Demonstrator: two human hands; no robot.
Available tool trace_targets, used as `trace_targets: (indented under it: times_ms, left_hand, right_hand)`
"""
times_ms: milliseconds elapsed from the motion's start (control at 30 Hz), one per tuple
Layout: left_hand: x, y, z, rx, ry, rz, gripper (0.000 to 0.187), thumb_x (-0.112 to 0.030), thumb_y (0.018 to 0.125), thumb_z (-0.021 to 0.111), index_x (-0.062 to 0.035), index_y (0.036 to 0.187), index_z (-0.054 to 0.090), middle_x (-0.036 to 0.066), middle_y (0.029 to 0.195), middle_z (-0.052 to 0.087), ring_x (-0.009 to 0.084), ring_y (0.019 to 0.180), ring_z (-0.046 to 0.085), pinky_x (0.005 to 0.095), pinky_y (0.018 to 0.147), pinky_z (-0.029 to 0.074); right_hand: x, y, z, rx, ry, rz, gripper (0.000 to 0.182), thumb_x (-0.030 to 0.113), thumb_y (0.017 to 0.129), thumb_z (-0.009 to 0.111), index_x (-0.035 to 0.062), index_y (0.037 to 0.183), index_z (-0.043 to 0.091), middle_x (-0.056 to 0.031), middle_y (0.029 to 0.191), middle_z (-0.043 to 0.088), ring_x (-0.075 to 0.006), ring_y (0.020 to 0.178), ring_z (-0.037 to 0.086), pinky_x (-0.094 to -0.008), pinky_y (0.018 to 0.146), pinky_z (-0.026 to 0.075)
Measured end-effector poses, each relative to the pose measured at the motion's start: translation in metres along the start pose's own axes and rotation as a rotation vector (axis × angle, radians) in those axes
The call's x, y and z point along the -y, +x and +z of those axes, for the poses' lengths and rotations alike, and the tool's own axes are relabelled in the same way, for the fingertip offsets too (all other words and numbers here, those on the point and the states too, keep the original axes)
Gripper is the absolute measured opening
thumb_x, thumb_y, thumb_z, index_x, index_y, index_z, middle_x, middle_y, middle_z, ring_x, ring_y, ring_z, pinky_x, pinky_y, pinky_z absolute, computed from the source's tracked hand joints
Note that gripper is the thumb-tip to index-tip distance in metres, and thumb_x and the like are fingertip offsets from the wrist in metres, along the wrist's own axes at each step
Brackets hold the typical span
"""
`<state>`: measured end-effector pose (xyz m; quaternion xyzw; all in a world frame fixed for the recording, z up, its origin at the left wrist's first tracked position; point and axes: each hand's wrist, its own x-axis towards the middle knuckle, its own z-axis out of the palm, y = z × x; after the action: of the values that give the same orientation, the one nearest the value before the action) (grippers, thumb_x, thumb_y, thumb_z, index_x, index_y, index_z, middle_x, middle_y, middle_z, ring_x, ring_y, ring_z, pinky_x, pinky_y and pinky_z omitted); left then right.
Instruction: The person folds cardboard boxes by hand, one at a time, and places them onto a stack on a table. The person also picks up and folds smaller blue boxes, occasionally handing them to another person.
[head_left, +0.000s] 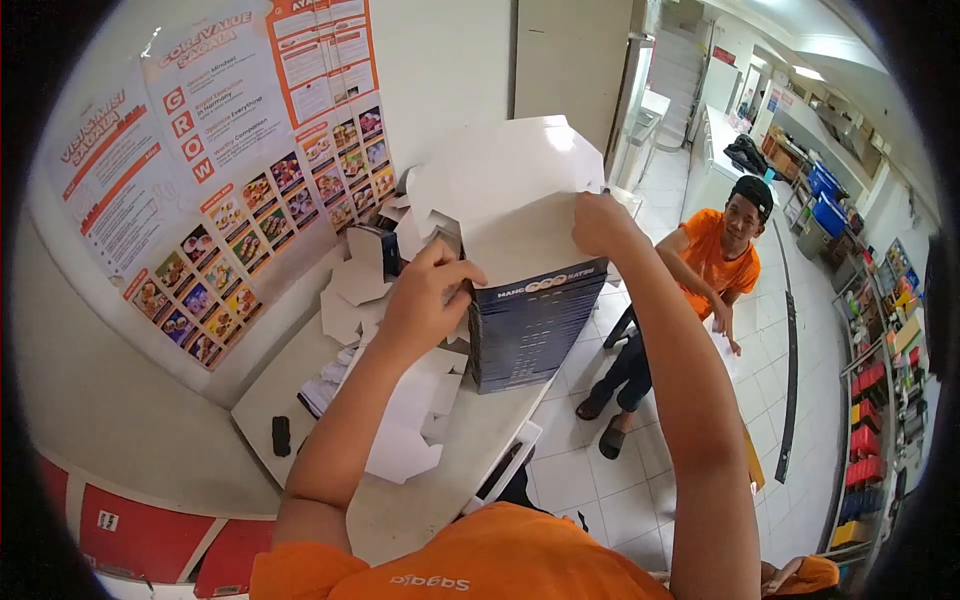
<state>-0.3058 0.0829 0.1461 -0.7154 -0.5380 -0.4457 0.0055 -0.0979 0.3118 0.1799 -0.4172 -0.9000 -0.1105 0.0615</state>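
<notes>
A tall stack of nested dark blue cardboard food boxes (530,340) stands on the table in front of me, lettered "MANG" and "KATSU" near the top. At its top, an opened cardboard box (520,165) shows its white inner side, with its broad flap raised at the back. My left hand (435,290) is closed, pinching the box's front left corner. My right hand (605,225) is closed round the box's right edge, higher up; its fingertips are partly hidden. White unfolded cardboard blanks (405,450) lie left of the stack, near my left forearm.
A small black object (281,436) lies on the white table (400,515). Posters (220,120) cover the left wall. A person in an orange shirt (715,250) sits to the right, beyond my right arm. Shelves with coloured containers (868,420) line the far right.
</notes>
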Motion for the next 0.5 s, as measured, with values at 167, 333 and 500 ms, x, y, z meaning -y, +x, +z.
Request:
trace_targets:
  times_ms: [167, 333, 500]
  left_hand:
    - [-0.009, -0.006, 0.010, -0.034, 0.020, -0.092, 0.027, 0.003, 0.080, 0.063, -0.0094, 0.100, 0.077, 0.009, 0.090, 0.051, 0.0204, 0.077, 0.054, 0.0321, 0.069, 0.046]
    - [0.000, -0.023, 0.025, -0.195, -0.082, 0.032, 0.031, -0.002, 0.089, 0.060, -0.0069, 0.117, 0.072, 0.007, 0.091, 0.051, 0.0182, 0.077, 0.052, 0.0312, 0.069, 0.046]
    - [0.057, -0.127, 0.099, -0.337, 0.044, -0.445, 0.043, -0.014, 0.083, 0.074, -0.0017, 0.122, 0.059, 0.008, 0.091, 0.058, 0.0242, 0.079, 0.057, 0.0369, 0.074, 0.049]
  right_hand:
    - [0.008, -0.008, -0.015, 0.078, -0.038, -0.067, 0.024, 0.011, 0.083, 0.060, -0.0050, 0.095, 0.073, -0.0247, 0.107, 0.072, -0.0382, 0.099, 0.072, -0.0446, 0.085, 0.058]
    - [0.013, -0.015, 0.000, 0.037, 0.112, 0.170, 0.028, 0.015, 0.087, 0.057, 0.0054, 0.108, 0.074, -0.0200, 0.114, 0.072, -0.0383, 0.109, 0.069, -0.0450, 0.091, 0.057]
    - [0.008, -0.018, 0.008, 0.032, 0.136, 0.146, 0.030, 0.023, 0.092, 0.054, 0.0037, 0.106, 0.073, -0.0221, 0.114, 0.071, -0.0408, 0.109, 0.068, -0.0474, 0.092, 0.056]
